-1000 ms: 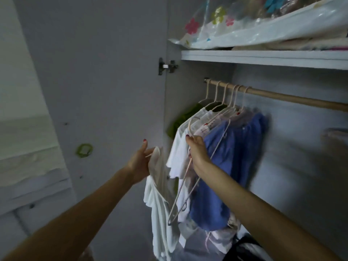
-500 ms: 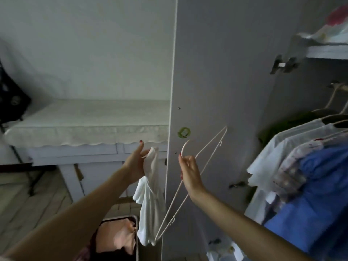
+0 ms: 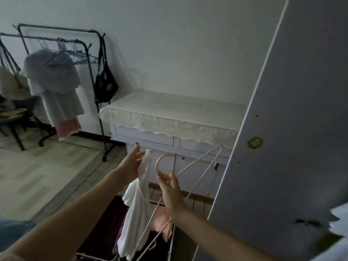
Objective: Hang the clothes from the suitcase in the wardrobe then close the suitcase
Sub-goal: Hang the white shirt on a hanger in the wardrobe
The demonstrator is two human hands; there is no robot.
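The suitcase (image 3: 105,221) lies open on the floor at the bottom of the view, under both forearms, with dark and pink clothes (image 3: 160,221) in it. One white garment (image 3: 137,210) hangs from the left hand (image 3: 131,166), whose fingers pinch its top edge. The right hand (image 3: 170,187) grips one pale wire hanger (image 3: 190,172) at the neck below its hook, just beside the garment. One grey wardrobe door (image 3: 293,113) stands open at the right, with one round green sticker (image 3: 255,142) on it; any writing on the sticker is too small to read. Behind stands one white desk (image 3: 188,147) under a cream cloth (image 3: 169,113). At the left is one black clothes rack (image 3: 90,72) carrying several garments and one black bag (image 3: 106,87) with a round emblem that cannot be read.
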